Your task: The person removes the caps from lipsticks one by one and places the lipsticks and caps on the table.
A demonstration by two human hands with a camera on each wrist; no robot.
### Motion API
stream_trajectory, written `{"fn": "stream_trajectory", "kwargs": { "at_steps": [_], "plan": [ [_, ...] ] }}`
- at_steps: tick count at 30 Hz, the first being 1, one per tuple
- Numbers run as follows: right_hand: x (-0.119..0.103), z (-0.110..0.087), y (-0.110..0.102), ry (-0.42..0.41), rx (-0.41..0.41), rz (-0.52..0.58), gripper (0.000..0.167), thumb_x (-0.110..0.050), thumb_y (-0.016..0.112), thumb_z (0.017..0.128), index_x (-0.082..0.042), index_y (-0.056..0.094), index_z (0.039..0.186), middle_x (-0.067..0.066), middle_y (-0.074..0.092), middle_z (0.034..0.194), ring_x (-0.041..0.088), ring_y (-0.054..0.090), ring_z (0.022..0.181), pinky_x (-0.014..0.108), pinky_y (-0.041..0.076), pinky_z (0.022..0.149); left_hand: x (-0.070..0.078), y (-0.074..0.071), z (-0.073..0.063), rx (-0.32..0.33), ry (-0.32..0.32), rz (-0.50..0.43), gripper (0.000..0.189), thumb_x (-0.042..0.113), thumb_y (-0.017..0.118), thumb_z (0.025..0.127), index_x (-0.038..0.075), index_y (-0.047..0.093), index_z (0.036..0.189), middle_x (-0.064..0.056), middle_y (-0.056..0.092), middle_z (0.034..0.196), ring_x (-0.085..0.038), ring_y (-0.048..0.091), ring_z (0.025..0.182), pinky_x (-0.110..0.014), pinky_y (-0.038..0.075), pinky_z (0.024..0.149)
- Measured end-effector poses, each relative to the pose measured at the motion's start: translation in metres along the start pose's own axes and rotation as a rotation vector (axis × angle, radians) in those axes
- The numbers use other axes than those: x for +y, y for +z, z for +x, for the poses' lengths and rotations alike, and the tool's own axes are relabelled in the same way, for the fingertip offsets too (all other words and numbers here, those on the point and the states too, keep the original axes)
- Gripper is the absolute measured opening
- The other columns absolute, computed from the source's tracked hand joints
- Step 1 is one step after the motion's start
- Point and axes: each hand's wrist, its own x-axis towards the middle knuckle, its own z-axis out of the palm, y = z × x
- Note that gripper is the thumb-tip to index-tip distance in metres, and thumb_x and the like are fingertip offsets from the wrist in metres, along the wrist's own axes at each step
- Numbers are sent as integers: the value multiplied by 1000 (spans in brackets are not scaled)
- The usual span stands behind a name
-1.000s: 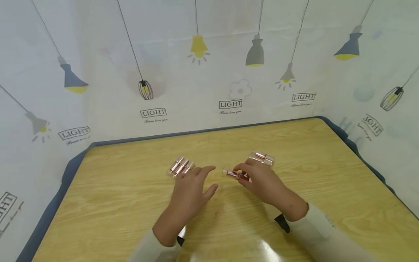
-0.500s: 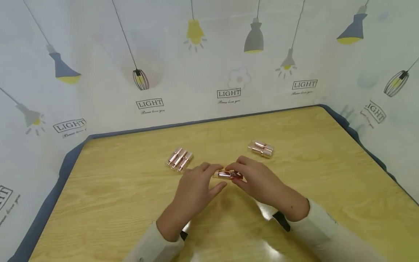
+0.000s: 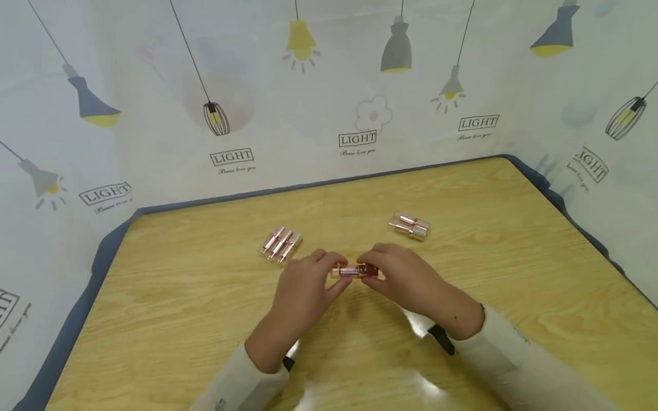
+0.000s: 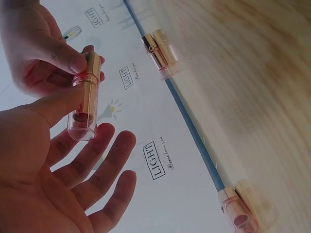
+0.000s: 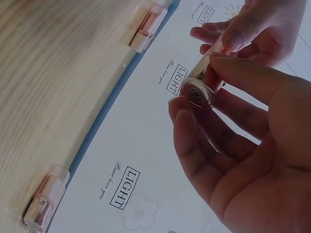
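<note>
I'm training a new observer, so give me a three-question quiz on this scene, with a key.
1. Count: in the head view, how many tubes make up the left group on the table?
2. True or false: the left hand and the right hand both hold the lipstick tube.
3. Pick one: the right group contains A) one tube lying alone, B) two tubes side by side, C) four tubes stacked.

Key: 1. Three. 2. True. 3. B.
</note>
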Motion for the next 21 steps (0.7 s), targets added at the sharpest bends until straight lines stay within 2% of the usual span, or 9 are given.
{"fn": "stream_trajectory", "kwargs": {
  "at_steps": [5, 15, 21],
  "plan": [
    [1, 2, 0, -9, 3, -18, 17, -15, 82, 83, -10, 76, 98, -1, 70, 90, 11, 63, 77, 22, 51, 64, -2, -1, 1, 10, 18, -3, 28, 37, 82, 82, 20, 74, 102, 2, 71, 91, -9, 59, 63, -26, 47, 58],
    [3, 2, -1, -2, 8, -8, 14, -16, 80, 86, -10, 76, 97, -3, 68, 86, 11, 62, 76, 22, 49, 64, -4, -1, 0, 4, 2, -4, 27, 35, 83, 81, 21, 74, 102, 1, 71, 91, -10, 58, 63, -28, 45, 59],
    [3, 2, -3, 18, 7, -24, 14, -20, 79, 87, -12, 76, 98, -4, 68, 86, 12, 61, 76, 23, 48, 63, -4, -1, 2, 4, -7, 10, 26, 38, 81, 83, 21, 74, 101, 3, 71, 88, -9, 57, 61, -21, 41, 53]
  ]
}}
